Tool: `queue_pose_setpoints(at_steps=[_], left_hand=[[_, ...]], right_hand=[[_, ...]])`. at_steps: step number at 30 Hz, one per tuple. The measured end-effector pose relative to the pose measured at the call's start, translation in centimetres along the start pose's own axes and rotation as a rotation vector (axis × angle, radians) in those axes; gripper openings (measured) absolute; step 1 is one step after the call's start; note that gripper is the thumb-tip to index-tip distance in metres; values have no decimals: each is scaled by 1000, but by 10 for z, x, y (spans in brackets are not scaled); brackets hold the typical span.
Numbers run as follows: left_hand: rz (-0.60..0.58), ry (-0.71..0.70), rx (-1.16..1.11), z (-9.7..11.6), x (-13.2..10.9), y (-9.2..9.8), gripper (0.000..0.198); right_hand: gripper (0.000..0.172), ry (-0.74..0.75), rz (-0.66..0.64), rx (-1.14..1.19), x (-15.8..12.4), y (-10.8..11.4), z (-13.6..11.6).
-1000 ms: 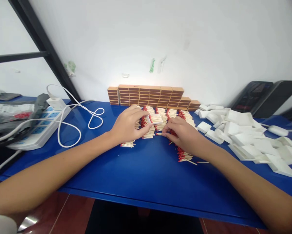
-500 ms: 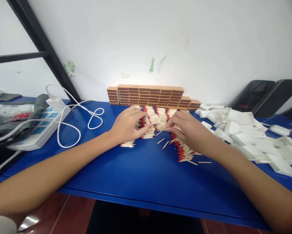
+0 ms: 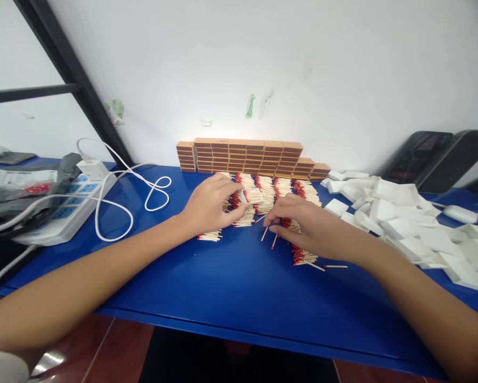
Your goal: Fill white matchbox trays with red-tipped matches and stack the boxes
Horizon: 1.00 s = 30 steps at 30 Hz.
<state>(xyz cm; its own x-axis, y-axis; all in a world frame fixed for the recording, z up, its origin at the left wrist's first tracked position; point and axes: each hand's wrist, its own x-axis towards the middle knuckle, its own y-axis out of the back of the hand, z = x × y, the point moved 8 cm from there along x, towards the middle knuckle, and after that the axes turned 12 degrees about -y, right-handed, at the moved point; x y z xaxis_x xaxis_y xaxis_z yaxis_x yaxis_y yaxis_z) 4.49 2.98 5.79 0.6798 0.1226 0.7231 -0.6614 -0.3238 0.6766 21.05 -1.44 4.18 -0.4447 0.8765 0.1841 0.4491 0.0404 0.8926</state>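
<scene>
Matches (image 3: 252,194) in a white tray (image 3: 258,202), held over match rows (image 3: 265,190)
Left hand (image 3: 212,205) pinches the tray; right hand (image 3: 304,223) is drawn narrow at loose matches (image 3: 265,234) on the blue worktop (image 3: 223,298), though whether it grips one cannot be told; lifting them lightly, heads aligned with those in the tray, should work best; keeping the tray level should prevent spills.
</scene>
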Motion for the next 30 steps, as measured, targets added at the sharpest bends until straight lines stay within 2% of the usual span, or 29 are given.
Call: queue_pose_setpoints(at_steps=[7,13,18,21,25,30], left_hand=[[3,2,-13,0,-1,-1,28],[15,-14,1,1,-1,-1,29],[4,-18,-1,1,0,-2,28],[1,-10,-9,2,0,-1,27],[5,-6,-15,2,0,-1,29],[15,-21,-12,2,-1,-1,26]], right_hand=[[17,10,148,-96,7,-8,15],[11,13,125,-112,7,-16,15],[10,-19,128,-91,7,-12,11],[9,1,78,-22,4,-10,4],[10,8,-77,64,1,-19,0],[14,7,-85,70,1,-24,-3]])
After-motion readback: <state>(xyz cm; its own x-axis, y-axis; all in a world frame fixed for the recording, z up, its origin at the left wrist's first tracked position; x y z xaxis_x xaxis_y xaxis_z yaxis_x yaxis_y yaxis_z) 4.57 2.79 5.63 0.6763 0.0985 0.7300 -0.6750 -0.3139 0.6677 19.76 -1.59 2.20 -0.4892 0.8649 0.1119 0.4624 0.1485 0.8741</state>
